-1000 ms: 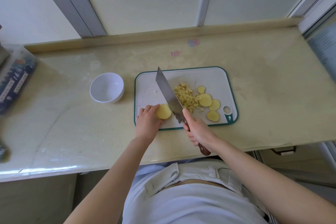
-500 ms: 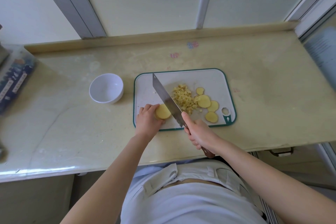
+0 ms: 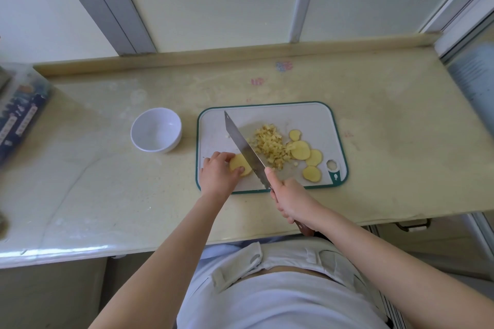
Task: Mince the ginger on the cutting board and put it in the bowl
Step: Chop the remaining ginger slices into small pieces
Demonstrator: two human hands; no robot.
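A white cutting board (image 3: 307, 117) with a green rim lies on the counter. On it are a pile of minced ginger (image 3: 268, 145) and several round ginger slices (image 3: 300, 150) to its right. My left hand (image 3: 217, 175) pinches a ginger piece (image 3: 238, 162) at the board's front left. My right hand (image 3: 290, 199) grips the handle of a long knife (image 3: 244, 148), forefinger along the spine, the blade lying just right of the held piece. A white bowl (image 3: 156, 129) stands left of the board.
A dark blue printed box (image 3: 18, 117) in clear wrap sits at the counter's left edge. The counter's front edge runs just below my hands. A low upstand and window frames close the back. A drawer handle (image 3: 413, 223) shows below right.
The knife blade has shifted slightly left, closer against the held ginger piece. My left hand stays on the piece; the view has drifted a little.
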